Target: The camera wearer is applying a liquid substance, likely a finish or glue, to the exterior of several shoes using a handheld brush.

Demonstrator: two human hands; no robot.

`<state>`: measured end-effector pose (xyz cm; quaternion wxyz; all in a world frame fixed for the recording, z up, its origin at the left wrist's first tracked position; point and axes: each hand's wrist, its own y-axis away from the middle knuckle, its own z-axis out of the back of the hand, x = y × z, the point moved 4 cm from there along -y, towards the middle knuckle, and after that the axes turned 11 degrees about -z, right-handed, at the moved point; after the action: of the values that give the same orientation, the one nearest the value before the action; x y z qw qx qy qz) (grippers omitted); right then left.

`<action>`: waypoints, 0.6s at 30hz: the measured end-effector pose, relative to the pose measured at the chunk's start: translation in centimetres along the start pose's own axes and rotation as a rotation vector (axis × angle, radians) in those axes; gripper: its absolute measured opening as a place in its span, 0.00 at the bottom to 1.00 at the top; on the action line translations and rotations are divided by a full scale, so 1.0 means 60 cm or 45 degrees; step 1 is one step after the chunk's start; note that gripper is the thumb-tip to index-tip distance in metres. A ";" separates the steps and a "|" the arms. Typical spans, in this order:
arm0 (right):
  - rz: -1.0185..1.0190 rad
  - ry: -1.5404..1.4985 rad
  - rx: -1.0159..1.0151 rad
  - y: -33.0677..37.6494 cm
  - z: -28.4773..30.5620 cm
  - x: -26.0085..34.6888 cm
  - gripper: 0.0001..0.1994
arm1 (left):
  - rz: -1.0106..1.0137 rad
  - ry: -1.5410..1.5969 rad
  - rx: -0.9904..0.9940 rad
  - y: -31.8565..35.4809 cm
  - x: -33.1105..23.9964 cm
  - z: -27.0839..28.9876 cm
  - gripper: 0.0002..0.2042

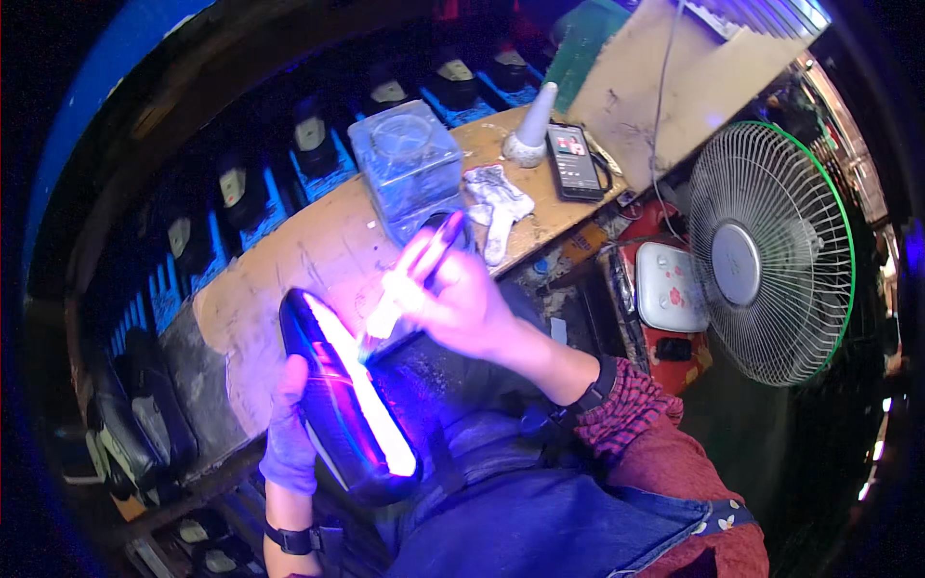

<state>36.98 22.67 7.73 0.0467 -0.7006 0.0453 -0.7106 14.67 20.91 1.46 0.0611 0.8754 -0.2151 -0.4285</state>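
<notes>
A dark shoe (323,385) is tilted in front of me, a brightly glowing strip running along its sole edge. My left hand (289,438), in a pale glove, is closed round the shoe's left side; some of its fingers are hidden behind it. In my right hand (467,303), which is bare and slightly blurred, a brush (447,236) is gripped with its handle pointing up. The bristles are at or very near the glowing strip; glare hides whether they touch. Behind my right hand, a dark-rimmed cup (464,229) is partly covered.
On the wooden bench (279,260) are a cloudy plastic box (407,154), a stained white cloth or glove (496,207), a grey cone-shaped bottle (533,127) and a phone (578,164). A fan (761,255) and a white tin (670,287) stand right. Shoes (231,188) line a blue rack behind.
</notes>
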 end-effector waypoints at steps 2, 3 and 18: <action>0.086 0.056 -0.223 -0.012 0.055 -0.004 0.06 | 0.046 0.215 0.041 0.007 0.011 -0.037 0.23; 0.113 0.309 -0.401 -0.020 0.083 -0.008 0.07 | -0.095 -0.089 0.012 0.017 0.017 -0.038 0.23; 0.285 0.688 -0.580 0.010 0.123 -0.040 0.07 | -0.255 0.185 -0.175 0.084 0.070 -0.037 0.25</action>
<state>44.39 22.41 5.39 -0.0467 -0.4707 0.2892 -0.8323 17.03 14.37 1.25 0.0931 0.9150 -0.0919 -0.3818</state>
